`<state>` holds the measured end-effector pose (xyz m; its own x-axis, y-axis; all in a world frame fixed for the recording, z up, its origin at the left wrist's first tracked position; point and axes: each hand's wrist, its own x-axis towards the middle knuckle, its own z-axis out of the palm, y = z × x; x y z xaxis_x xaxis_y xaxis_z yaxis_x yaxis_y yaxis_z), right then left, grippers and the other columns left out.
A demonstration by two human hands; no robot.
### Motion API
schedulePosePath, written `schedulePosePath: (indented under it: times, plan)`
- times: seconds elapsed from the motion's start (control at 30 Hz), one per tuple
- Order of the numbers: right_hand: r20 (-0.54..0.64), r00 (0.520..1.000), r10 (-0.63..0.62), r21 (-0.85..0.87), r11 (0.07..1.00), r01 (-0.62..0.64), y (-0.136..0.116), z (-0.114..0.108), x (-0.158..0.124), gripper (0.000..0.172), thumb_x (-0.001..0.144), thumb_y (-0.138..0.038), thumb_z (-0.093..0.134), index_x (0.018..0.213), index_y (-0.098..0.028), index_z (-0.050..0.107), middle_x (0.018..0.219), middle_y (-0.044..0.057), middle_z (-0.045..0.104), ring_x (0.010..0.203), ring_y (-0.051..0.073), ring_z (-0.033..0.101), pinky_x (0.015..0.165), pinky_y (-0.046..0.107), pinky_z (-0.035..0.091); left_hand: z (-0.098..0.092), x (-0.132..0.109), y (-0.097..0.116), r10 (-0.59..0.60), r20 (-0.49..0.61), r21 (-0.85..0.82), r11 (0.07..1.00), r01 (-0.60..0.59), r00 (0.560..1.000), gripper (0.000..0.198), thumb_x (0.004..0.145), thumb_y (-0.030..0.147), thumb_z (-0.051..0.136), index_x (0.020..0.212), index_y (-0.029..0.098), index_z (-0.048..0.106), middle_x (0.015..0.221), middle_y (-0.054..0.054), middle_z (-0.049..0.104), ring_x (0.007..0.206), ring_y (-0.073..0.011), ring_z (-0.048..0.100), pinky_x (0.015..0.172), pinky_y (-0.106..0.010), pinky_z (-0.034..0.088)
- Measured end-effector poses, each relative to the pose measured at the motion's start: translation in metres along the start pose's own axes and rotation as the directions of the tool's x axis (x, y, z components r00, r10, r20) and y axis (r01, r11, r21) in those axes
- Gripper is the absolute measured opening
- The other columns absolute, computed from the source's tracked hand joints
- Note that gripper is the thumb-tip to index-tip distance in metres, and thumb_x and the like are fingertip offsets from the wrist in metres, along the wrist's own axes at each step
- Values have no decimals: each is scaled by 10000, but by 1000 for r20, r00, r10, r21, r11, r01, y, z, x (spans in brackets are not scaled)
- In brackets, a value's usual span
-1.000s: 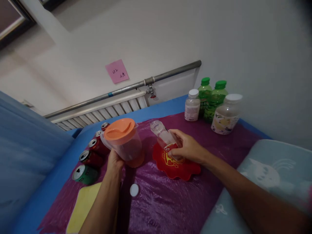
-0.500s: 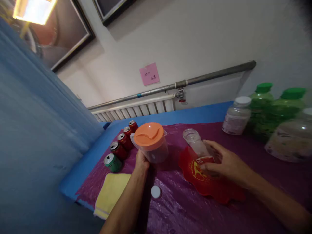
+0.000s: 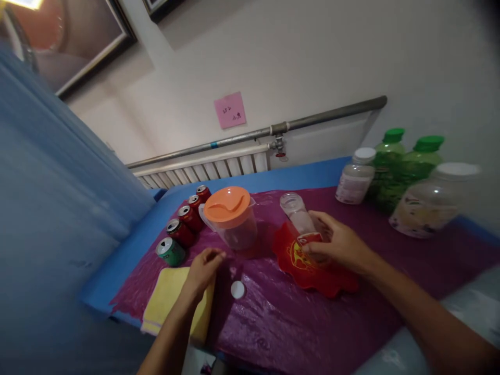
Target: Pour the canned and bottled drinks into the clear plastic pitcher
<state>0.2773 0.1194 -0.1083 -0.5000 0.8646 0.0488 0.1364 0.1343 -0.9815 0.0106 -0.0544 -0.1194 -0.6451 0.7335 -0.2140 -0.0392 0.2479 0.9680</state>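
Note:
My right hand (image 3: 332, 242) is closed around a clear bottle (image 3: 302, 221) with a red label, tilted and with its mouth uncapped, over a red scalloped tray (image 3: 291, 263) with a yellow design. Whether the bottle rests on the tray I cannot tell. Close in front of the clear pitcher (image 3: 240, 237) with its orange lid (image 3: 227, 205), my left hand (image 3: 203, 265) hovers apart from it, loosely curled and without anything visible in it. Below lies a yellow cloth (image 3: 166, 294), partly covered by my left forearm. A white bottle cap (image 3: 238, 289) sits on the purple sheet right of that hand.
Several cans, red ones (image 3: 189, 217) and a green one (image 3: 171, 252), line the left side. At right stand bottles with green caps (image 3: 390, 156), a white-capped jar (image 3: 355, 179) and a larger jar (image 3: 425, 203). A radiator (image 3: 219, 166) and pipe run behind the table.
My left hand has let go of the pitcher and drawn back toward the yellow cloth. My right hand still holds the bottle; the view has shifted slightly.

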Motion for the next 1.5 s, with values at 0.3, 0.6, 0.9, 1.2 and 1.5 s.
schedulePosePath:
  times: [0.3,0.6,0.9,1.2,1.5]
  plan:
    - [11,1000,-22,-35,999,23,2,-1,-2,747,519,-248,719,1230,-195,495,1187,71,633,1082,267,614,963,399,472,16,-35,-29,27,423,816,424,-394,906,299,658,153,604,929,208,716,986,-79,680,942,-239,588,867,-338,404]
    - [52,994,-93,-94,991,98,5,2,-6,760,545,-205,743,1268,-217,511,1210,59,639,1085,254,617,959,385,475,50,-46,52,403,278,194,865,-462,872,459,754,439,676,1130,183,611,1118,-94,655,1007,-226,620,879,-336,475]
    - [61,990,-130,-201,970,139,-8,4,-15,777,559,-145,679,1314,-192,503,1230,85,624,1050,246,620,906,368,491,99,-35,105,552,328,299,709,-639,766,387,774,436,657,1056,172,677,983,-76,677,896,-207,625,830,-345,467]
    - [2,966,-259,-276,928,250,-3,2,-15,739,577,-152,700,1293,-222,532,1264,88,604,1122,265,586,968,411,452,100,-35,121,545,402,415,607,-677,736,393,757,479,639,1004,180,697,901,-59,664,808,-193,614,747,-328,471]
    - [67,976,-208,-172,961,217,-4,1,-16,703,573,-204,781,1237,-237,550,1114,26,659,977,217,620,872,352,483,111,-41,142,621,421,575,380,-724,661,484,743,543,559,969,149,729,858,-66,657,769,-202,603,742,-340,459]
